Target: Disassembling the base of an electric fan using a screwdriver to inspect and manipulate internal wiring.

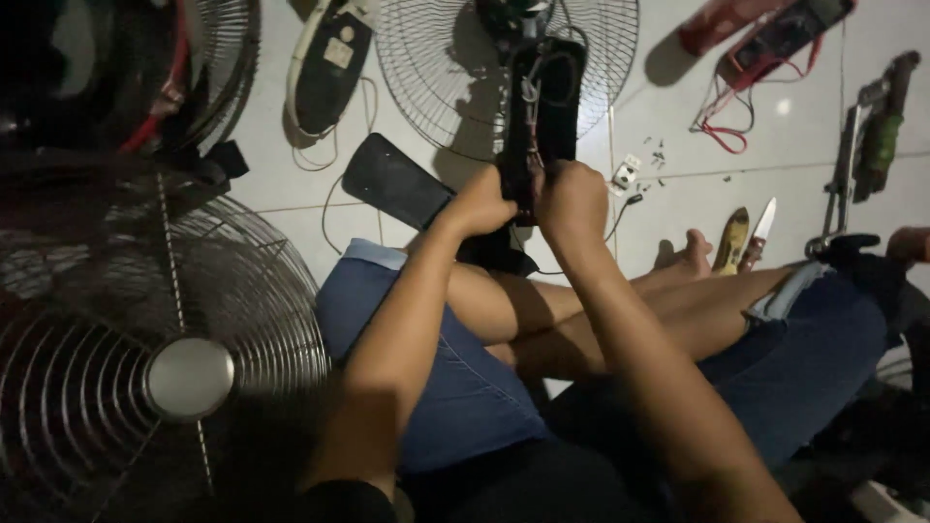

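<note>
I sit cross-legged on a tiled floor. My left hand and my right hand both grip the near end of a long black fan housing, which stands open with coloured wires showing inside. My fingers close around its lower edge, where the wires end. Beyond the housing lies a round wire fan guard flat on the floor. A black cover panel rests on the tiles just left of my left hand.
A large metal fan grille with a shiny hub fills the left. A white-rimmed black base part, loose screws, a multimeter with red leads, a knife and a tool lie about.
</note>
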